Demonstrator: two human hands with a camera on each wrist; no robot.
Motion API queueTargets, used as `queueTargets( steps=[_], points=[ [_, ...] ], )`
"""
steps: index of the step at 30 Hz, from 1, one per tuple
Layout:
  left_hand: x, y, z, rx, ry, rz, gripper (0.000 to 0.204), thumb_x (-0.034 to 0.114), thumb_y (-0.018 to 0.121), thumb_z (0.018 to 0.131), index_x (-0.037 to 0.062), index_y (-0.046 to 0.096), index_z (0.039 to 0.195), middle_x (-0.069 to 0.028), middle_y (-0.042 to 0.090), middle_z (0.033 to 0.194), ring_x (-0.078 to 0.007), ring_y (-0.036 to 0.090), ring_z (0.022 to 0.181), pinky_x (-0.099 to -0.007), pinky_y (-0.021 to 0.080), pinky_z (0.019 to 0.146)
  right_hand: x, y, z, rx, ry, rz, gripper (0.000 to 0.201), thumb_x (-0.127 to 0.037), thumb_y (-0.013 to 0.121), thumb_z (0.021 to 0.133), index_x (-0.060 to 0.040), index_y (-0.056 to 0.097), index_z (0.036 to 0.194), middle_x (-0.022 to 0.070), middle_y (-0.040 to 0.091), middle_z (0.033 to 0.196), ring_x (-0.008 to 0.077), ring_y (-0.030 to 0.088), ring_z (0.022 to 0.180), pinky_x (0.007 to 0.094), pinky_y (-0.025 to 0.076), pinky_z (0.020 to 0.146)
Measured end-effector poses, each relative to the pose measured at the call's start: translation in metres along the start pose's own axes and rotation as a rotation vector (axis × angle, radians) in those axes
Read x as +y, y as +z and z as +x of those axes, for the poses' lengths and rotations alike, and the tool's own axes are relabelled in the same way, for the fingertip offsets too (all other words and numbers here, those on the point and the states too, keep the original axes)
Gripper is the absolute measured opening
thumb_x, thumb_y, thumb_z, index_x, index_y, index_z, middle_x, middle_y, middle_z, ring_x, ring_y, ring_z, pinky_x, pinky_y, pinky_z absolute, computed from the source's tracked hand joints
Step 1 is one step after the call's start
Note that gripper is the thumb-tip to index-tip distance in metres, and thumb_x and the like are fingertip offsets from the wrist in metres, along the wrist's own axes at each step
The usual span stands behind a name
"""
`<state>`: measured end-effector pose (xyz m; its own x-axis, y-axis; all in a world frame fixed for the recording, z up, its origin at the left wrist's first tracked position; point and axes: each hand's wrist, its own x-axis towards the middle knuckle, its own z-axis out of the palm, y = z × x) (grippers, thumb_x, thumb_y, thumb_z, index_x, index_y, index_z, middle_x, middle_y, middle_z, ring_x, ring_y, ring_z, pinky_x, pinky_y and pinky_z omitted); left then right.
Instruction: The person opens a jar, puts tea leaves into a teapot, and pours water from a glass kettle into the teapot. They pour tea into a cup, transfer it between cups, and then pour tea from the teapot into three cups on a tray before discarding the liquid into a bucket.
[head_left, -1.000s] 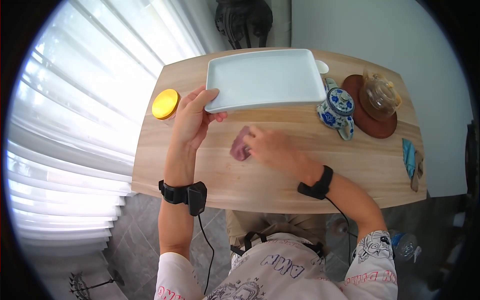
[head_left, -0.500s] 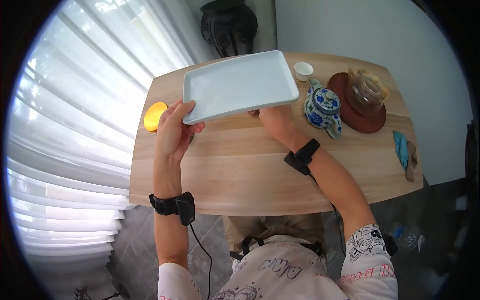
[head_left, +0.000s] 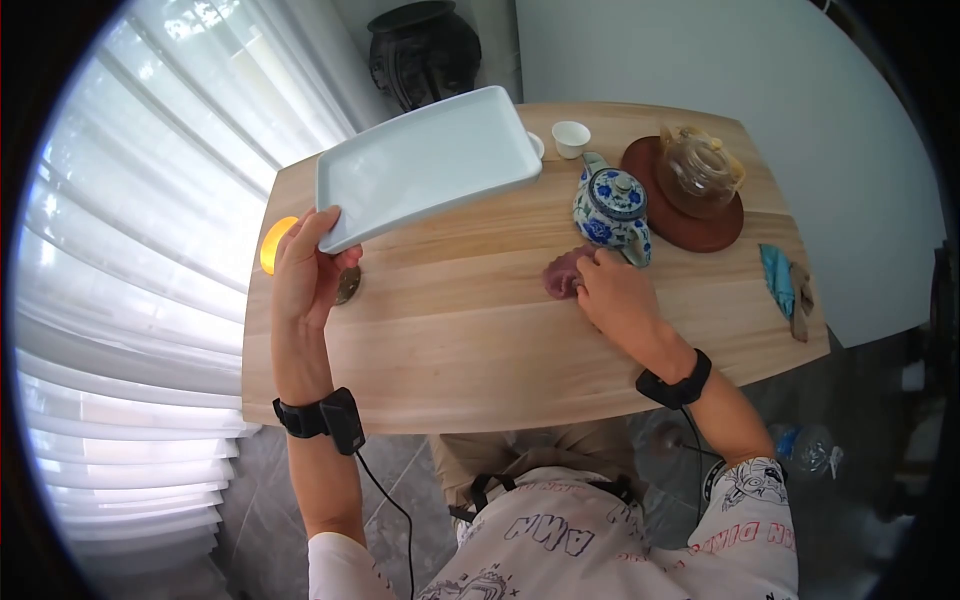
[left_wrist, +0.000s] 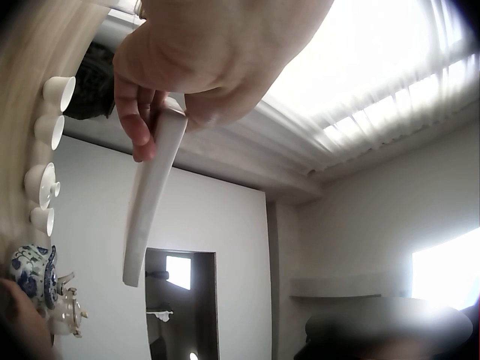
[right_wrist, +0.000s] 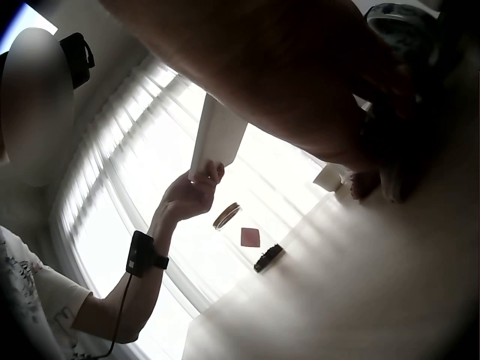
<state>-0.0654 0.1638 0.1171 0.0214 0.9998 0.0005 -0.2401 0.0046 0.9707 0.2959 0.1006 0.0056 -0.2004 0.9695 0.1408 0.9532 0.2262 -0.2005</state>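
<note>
In the head view a pale rectangular tray (head_left: 425,165) is held up above the table's far left part by the left hand (head_left: 308,265), thumb on its near corner and fingers beneath. The left wrist view shows the tray (left_wrist: 154,199) edge-on below the left hand (left_wrist: 202,64). The right hand (head_left: 620,300) grips a crumpled mauve cloth (head_left: 565,273) on the wooden table, just in front of the blue-and-white teapot (head_left: 608,205). Dark shadow hides most of the right fingers in the right wrist view.
A white cup (head_left: 571,139) stands behind the teapot, and a glass teapot (head_left: 698,170) on a round brown board (head_left: 680,222) to its right. A yellow-lidded jar (head_left: 277,245) is at the left, teal and brown cloths (head_left: 777,275) at the right edge. Several white cups (left_wrist: 58,93) stand in a row.
The right hand and cloth have moved right across the table, to beside the blue-and-white teapot. The left hand still holds the tray, which is more tilted. The head view has shifted right.
</note>
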Motion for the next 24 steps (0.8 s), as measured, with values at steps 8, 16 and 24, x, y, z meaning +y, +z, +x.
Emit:
queueTargets(
  steps=[8, 16, 24],
  points=[
    [-0.016, -0.003, -0.002, 0.032, -0.007, 0.003, 0.016, 0.016, 0.063, 0.104, 0.0002, 0.064, 0.108, -0.0049, 0.065, 0.081, -0.0132, 0.06, 0.059, -0.0255, 0.05, 0.057, 0.054, -0.046, -0.072, 0.053, -0.039, 0.19, 0.024, -0.02, 0.073, 0.09, -0.0093, 0.071, 0.112, 0.0127, 0.067, 0.102, 0.036, 0.07, 0.089, 0.0469, 0.056, 0.075],
    [-0.044, -0.003, -0.01, 0.092, -0.021, 0.057, 0.017, 0.02, 0.067, 0.103, 0.0072, 0.062, 0.093, -0.0019, 0.06, 0.075, -0.0122, 0.056, 0.055, -0.024, 0.045, 0.053, 0.154, -0.118, -0.141, 0.35, 0.416, 0.093, 0.029, -0.019, 0.074, 0.092, -0.0054, 0.072, 0.118, 0.0125, 0.069, 0.102, 0.0343, 0.068, 0.088, 0.0427, 0.053, 0.077],
    [-0.074, -0.014, -0.015, 0.048, -0.078, 0.044, 0.021, 0.018, 0.067, 0.102, -0.0007, 0.064, 0.109, -0.0039, 0.066, 0.082, -0.0115, 0.058, 0.056, -0.024, 0.048, 0.052, 0.233, -0.099, -0.166, 0.441, 0.436, -0.307, 0.033, -0.017, 0.077, 0.091, -0.0051, 0.071, 0.121, 0.0149, 0.069, 0.106, 0.0386, 0.068, 0.093, 0.0445, 0.054, 0.082]
  ],
)
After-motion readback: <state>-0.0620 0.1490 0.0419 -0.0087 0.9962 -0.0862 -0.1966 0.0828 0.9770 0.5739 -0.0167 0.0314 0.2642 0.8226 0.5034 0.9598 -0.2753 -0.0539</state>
